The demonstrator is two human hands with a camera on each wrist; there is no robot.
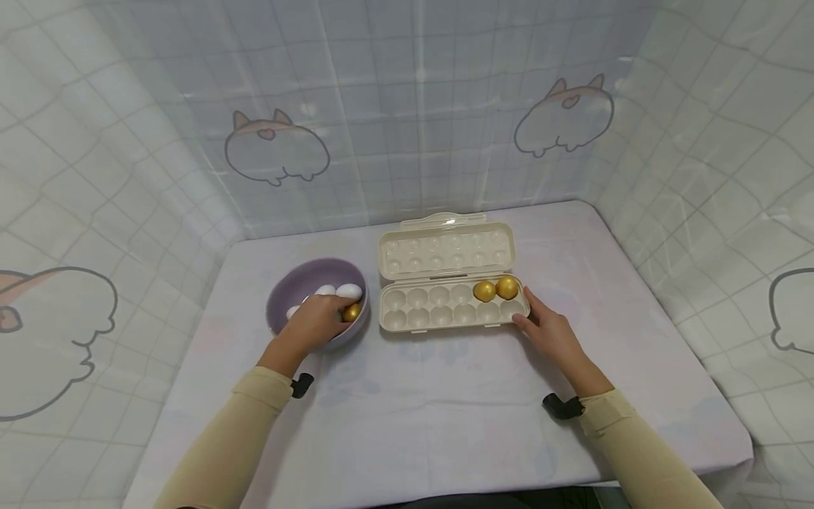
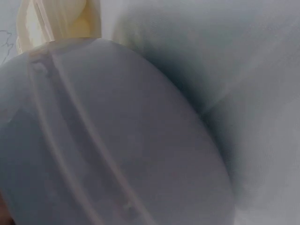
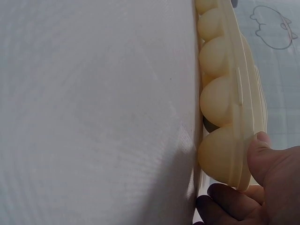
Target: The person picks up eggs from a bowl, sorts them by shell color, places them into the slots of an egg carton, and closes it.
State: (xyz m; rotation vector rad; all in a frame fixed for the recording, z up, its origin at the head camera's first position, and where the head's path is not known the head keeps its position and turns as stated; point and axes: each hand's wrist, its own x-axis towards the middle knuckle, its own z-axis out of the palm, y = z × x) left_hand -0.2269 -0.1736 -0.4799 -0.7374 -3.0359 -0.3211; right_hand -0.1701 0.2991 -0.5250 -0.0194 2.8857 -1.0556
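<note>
My left hand (image 1: 313,324) reaches into a purple bowl (image 1: 284,288), its finger and thumb about a gold egg (image 1: 351,312) at the bowl's right side. Beside that hand lie white eggs (image 1: 349,291), partly hidden by it. The left wrist view is mostly filled by the bowl's outer wall (image 2: 136,126). With thumb on the rim and fingers lower down, my right hand (image 1: 552,331) grips the right end of a cream egg carton (image 1: 416,329). Two gold eggs (image 1: 506,287) sit in the back row at the carton's right end.
The carton's lid (image 1: 445,249) stands open behind its base. A pale cloth (image 1: 432,417) covers the table. Behind and at both sides hang tiled-pattern curtains (image 1: 407,127) with cartoon animal drawings.
</note>
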